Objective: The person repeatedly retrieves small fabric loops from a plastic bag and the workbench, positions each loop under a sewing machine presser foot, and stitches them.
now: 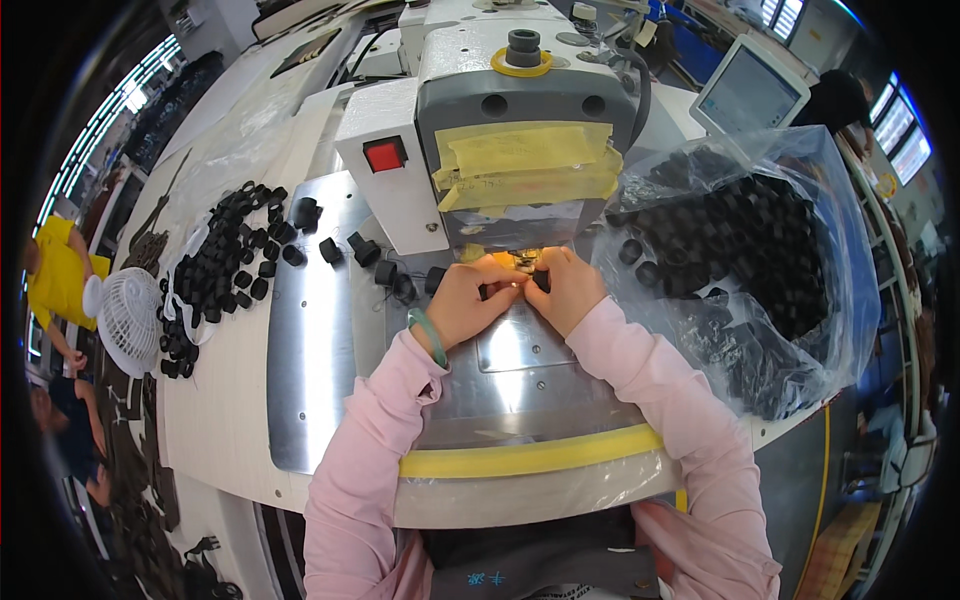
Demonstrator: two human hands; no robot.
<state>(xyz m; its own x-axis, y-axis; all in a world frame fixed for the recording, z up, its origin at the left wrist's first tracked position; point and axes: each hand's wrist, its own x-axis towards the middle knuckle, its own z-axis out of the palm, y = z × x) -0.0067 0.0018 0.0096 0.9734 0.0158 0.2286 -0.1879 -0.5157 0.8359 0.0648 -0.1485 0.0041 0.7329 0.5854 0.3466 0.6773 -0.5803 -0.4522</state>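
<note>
Pink sleeves [390, 450] cross steel table [310, 400]; both hands' fingers [500, 275] pinch one small black piece [540, 282] (factory benches around).

Clear bag [800, 200] right; screen [748, 92] behind.

Both forearms, in pink sleeves, come up from the lower edge and converge toward the centre. The left hand [468, 300] and the right hand [562, 288] sit close together, fingers curled inward, fingertips nearly touching. A green bangle [428, 335] circles the left wrist.
</note>
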